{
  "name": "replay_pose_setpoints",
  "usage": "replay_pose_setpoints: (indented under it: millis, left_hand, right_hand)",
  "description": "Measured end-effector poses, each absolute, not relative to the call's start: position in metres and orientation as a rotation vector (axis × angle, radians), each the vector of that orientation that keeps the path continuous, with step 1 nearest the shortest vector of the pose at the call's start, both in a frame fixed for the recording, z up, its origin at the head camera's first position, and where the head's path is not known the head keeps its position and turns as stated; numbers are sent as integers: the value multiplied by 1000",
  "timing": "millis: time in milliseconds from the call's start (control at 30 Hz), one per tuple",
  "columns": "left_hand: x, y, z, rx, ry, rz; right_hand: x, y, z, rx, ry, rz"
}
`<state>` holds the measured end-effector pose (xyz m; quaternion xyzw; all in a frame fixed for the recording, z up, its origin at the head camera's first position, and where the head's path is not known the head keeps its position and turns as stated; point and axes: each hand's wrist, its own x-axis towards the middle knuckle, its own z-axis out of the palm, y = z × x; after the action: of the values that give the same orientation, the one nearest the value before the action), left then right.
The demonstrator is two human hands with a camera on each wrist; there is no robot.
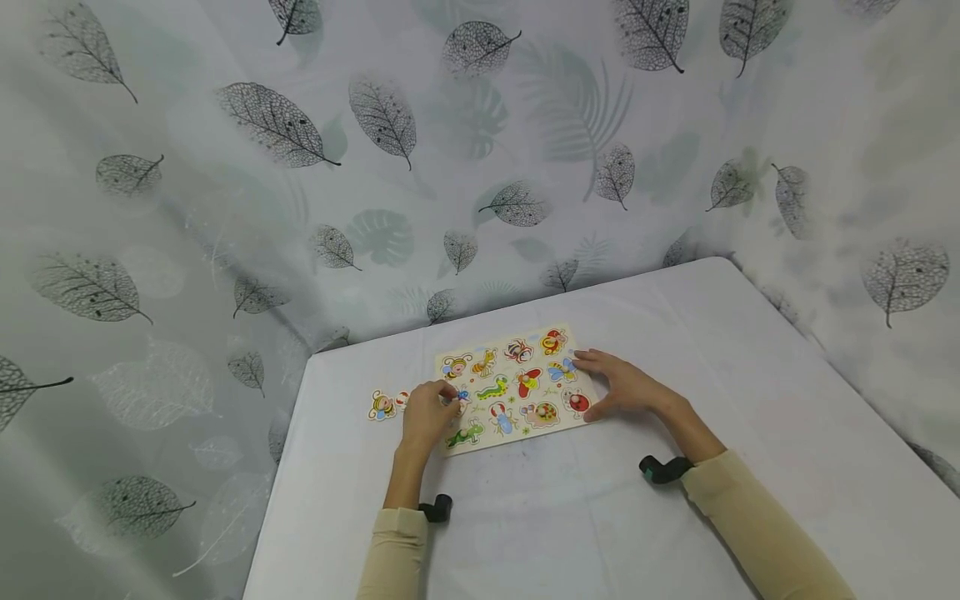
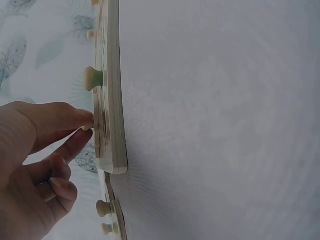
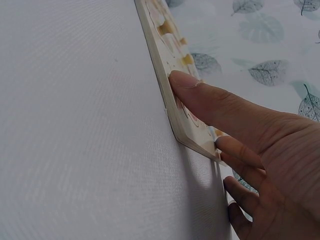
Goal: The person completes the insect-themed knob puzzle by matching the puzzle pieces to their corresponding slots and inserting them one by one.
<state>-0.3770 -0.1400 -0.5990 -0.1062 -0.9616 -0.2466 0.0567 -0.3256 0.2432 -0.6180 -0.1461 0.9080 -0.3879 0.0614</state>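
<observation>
A pale wooden peg puzzle board (image 1: 480, 410) with several colourful insect pieces lies on the table. At its left side my left hand (image 1: 427, 414) pinches the small knob of a puzzle piece (image 2: 97, 139) between thumb and forefinger; the piece lies against the board's face, and the hand hides much of it in the head view. My right hand (image 1: 626, 385) touches the board's right end. Its thumb rests at the near edge and its fingers at the right edge, spread and only slightly bent, in the right wrist view.
Left of the board lie a loose bee piece (image 1: 382, 406) and a red-and-white piece (image 1: 402, 398), partly behind my left hand. A white cloth covers the table (image 1: 540, 517). Leaf-patterned curtains (image 1: 480, 150) hang behind and beside it.
</observation>
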Motion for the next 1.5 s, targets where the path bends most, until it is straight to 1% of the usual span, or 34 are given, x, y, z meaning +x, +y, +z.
replay_pose_setpoints:
  millis: [433, 600, 800, 1000, 1133, 1267, 1500]
  left_hand:
    - [-376, -140, -602, -298, -2945, -717]
    - [-374, -144, -598, -287, -2965, -775]
    - [-374, -170, -583, -130, -2924, -879]
    - [-383, -206, -575, 12, -2932, -784]
    - [-386, -225, -577, 117, -2999, -718]
    - [-386, -241, -587, 211, -3056, -696]
    - [-388, -248, -592, 239, -3047, -748]
  right_hand:
    - [-326, 242, -617, -430, 2744, -1158]
    - [-328, 242, -620, -430, 2745, -1158]
    - [-328, 242, -620, -441, 2734, -1171]
    - [-329, 243, -618, -443, 2740, -1165]
    - [-330, 244, -618, -437, 2741, -1161]
    - [-330, 244, -620, -439, 2726, -1176]
    - [-330, 244, -619, -447, 2730, -1180]
